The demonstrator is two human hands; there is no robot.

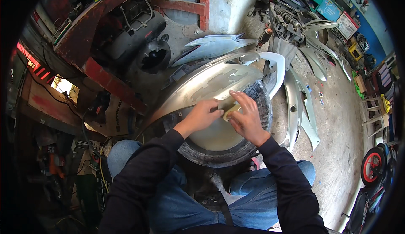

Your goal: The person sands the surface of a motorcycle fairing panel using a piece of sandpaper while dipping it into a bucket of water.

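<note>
Yellowish pad [231,110] within right-hand fingers [246,102]

Grey concrete floor [337,116] spread across the room, lit brightest toward its right side. A blue wall [376,16] rose beyond the floor's upper right corner. A worn red wooden bench [105,80] stood in shadow along its left edge, and a whitish block [230,6] stood at its far edge.
</note>
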